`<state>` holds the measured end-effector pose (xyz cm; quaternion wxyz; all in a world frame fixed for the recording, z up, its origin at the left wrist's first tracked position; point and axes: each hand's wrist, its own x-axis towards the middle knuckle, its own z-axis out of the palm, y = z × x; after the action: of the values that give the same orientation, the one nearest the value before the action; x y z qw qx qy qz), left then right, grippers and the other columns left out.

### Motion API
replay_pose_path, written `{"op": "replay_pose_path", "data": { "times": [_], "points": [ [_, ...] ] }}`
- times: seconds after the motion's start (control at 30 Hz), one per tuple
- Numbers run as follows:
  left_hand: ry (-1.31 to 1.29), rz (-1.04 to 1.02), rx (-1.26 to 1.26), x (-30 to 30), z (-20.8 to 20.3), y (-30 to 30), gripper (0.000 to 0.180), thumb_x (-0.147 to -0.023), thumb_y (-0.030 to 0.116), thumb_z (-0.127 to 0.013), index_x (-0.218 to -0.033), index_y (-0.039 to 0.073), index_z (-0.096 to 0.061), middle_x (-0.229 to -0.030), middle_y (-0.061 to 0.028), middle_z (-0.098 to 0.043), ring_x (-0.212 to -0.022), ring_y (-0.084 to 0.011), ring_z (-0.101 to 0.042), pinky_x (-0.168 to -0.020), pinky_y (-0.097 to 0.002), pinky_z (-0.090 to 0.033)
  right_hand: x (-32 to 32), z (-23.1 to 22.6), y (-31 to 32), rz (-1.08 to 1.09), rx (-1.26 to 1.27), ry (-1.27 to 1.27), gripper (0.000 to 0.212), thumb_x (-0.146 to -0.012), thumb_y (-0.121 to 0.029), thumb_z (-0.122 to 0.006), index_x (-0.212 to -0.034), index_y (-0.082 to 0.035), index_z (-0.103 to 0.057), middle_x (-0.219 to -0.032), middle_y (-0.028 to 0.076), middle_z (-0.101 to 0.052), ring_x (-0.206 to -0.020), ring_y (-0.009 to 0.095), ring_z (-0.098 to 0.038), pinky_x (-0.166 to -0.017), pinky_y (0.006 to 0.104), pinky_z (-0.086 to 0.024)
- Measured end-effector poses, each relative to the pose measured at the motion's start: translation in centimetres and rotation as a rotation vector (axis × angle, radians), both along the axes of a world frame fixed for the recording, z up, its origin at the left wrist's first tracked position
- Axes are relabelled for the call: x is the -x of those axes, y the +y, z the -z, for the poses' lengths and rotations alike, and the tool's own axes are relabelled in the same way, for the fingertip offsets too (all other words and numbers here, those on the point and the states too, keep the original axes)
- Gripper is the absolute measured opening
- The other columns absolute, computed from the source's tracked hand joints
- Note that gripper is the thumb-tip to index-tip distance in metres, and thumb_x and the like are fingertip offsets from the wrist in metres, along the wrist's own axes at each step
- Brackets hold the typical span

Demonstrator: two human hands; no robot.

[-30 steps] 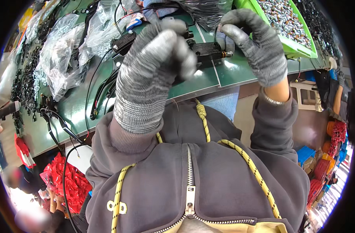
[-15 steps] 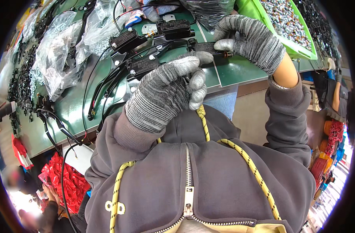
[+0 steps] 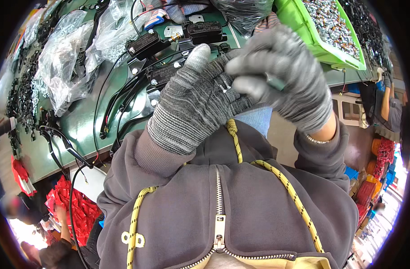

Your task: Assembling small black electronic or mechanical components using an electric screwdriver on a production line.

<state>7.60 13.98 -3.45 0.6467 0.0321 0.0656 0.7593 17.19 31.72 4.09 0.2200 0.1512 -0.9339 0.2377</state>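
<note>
My left hand (image 3: 193,96), in a grey knitted glove, is turned palm up with its thumb stretched out and its fingers extended. Small shiny metal pieces, looking like screws (image 3: 224,86), lie on its palm near the fingers. My right hand (image 3: 281,76), gloved alike, hovers over the left fingertips, smeared by motion; whether it pinches anything cannot be made out. Beyond the left hand are black rectangular cased units with cables, one (image 3: 166,73) beside the left thumb, another (image 3: 146,44) to its far left and a third (image 3: 204,32) behind. A silver key (image 3: 172,31) lies between them.
A green bin (image 3: 299,27) full of small metal parts stands at the far right. Clear plastic bags (image 3: 68,58) and heaps of small black parts (image 3: 23,89) cover the green table's (image 3: 86,130) left side. Another person's arm (image 3: 63,224) is at lower left by red plastic (image 3: 74,206).
My right hand has moved left and nearer, from the far black unit to over my left hand. My left hand has opened from curled fingers, showing the metal pieces on its palm.
</note>
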Motion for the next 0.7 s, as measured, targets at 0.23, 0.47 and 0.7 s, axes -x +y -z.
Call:
{"op": "replay_pose_path", "data": {
  "times": [0.23, 0.47, 0.7],
  "points": [
    [0.003, -0.014, -0.080, -0.2, -1.5, -0.3, 0.073, -0.104, 0.052, -0.040, -0.152, -0.001, -0.030, -0.152, -0.0198, -0.041, -0.139, -0.0313, -0.043, -0.120, -0.0459, -0.034, 0.2, 1.2, -0.7, -0.008, -0.007, -0.043, 0.024, -0.069, -0.019, -0.085, -0.089, -0.011, -0.074, -0.094, 0.003, -0.068, -0.088, 0.026, -0.064, -0.081, 0.0391, -0.047],
    [-0.011, -0.050, 0.106, -0.5, -2.7, -1.2, 0.077, -0.100, 0.053, -0.051, -0.148, -0.006, -0.035, -0.151, -0.0313, -0.037, -0.138, -0.0398, -0.044, -0.118, -0.0513, -0.034, -1.4, -0.8, 4.1, 0.106, 0.615, -0.114, 0.010, -0.093, -0.003, -0.067, -0.103, -0.003, -0.065, -0.102, 0.011, -0.072, -0.097, 0.020, -0.069, -0.089, 0.0344, -0.054],
    [0.003, -0.031, 0.181, -0.9, -2.2, -2.5, 0.072, -0.101, 0.050, -0.052, -0.146, -0.004, -0.039, -0.151, -0.0299, -0.038, -0.137, -0.0387, -0.045, -0.117, -0.0512, -0.035, 1.2, -0.1, 3.6, 0.074, 0.041, -0.132, 0.021, -0.082, -0.002, -0.077, -0.103, -0.004, -0.073, -0.095, 0.007, -0.073, -0.091, 0.018, -0.068, -0.083, 0.0321, -0.054]
  ]
}}
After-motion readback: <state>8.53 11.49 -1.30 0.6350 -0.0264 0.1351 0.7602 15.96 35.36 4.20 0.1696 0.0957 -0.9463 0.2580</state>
